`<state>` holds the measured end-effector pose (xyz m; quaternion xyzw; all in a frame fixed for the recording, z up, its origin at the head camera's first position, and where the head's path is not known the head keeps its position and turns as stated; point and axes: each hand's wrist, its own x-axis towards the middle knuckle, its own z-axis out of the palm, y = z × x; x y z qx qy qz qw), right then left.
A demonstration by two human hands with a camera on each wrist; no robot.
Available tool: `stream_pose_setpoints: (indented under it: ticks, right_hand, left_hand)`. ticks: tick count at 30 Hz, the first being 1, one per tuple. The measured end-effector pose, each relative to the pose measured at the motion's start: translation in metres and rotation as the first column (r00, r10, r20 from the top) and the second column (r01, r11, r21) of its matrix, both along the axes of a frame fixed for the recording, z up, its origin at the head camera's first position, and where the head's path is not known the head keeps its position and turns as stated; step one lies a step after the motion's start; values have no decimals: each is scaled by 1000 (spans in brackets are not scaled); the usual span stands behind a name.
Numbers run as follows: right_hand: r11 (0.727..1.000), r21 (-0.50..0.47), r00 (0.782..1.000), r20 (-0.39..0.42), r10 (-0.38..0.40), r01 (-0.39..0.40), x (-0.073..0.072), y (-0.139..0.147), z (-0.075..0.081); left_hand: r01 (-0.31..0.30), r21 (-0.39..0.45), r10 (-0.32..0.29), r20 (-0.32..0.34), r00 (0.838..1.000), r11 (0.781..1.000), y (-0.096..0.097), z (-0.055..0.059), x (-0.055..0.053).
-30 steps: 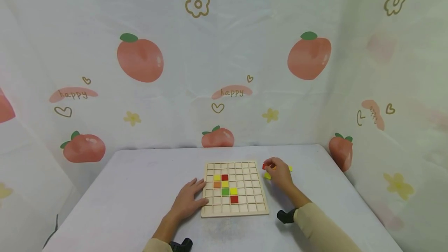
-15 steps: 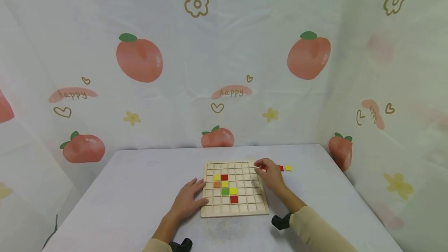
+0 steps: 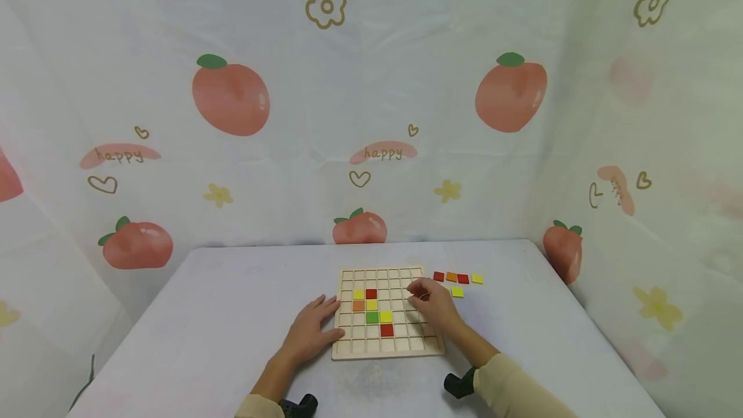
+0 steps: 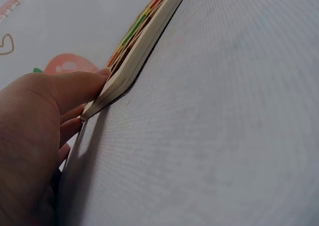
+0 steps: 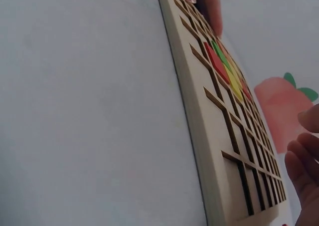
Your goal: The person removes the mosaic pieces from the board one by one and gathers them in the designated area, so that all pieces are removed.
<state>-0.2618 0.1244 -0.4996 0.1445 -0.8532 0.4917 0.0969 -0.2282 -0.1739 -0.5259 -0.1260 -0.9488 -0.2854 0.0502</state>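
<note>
At the board's [image 3: 397,295] left edge the left hand [image 3: 307,331] rests spread; above the board's right side the right hand [image 3: 434,303], narrowed, load unclear, apparently needs aligning for placing.

Pale, creased sheeting [image 3: 418,31] rises around a white table [image 3: 249,308], seen here in soft light at the lower centre of the frame. Peach-red fruits [image 3: 231,100], yellow flowers [image 3: 447,191], gold-outlined hearts [image 3: 103,184] and the word "happy" [image 3: 383,153] pattern the back wall [image 3: 290,179] facing us; at right, the print turns a dimmer corner [image 3: 560,69]. A dark cord [image 3: 86,386] shows at lower left, beside the table.
</note>
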Motion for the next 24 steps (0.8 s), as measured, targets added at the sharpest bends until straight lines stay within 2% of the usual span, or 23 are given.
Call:
stream_pose_setpoints:
  ticks: [8, 13, 18, 24]
  right_hand:
    - [987, 56, 989, -11, 150, -149, 7, -10, -6]
    - [977, 51, 978, 32, 208, -209, 11, -15, -10]
    - [969, 61, 970, 61, 234, -238, 14, -19, -12]
    - [959, 162, 973, 59, 224, -231, 12, -24, -11]
  left_hand:
    - [-6, 1, 6, 3, 1000, 1000, 0, 0, 0]
    - [-5, 4, 5, 5, 1000, 1000, 0, -1, 0]
    - [-4, -2, 4, 2, 1000, 1000, -1, -2, -1]
    - [-1, -2, 1, 4, 1000, 1000, -1, -2, -2]
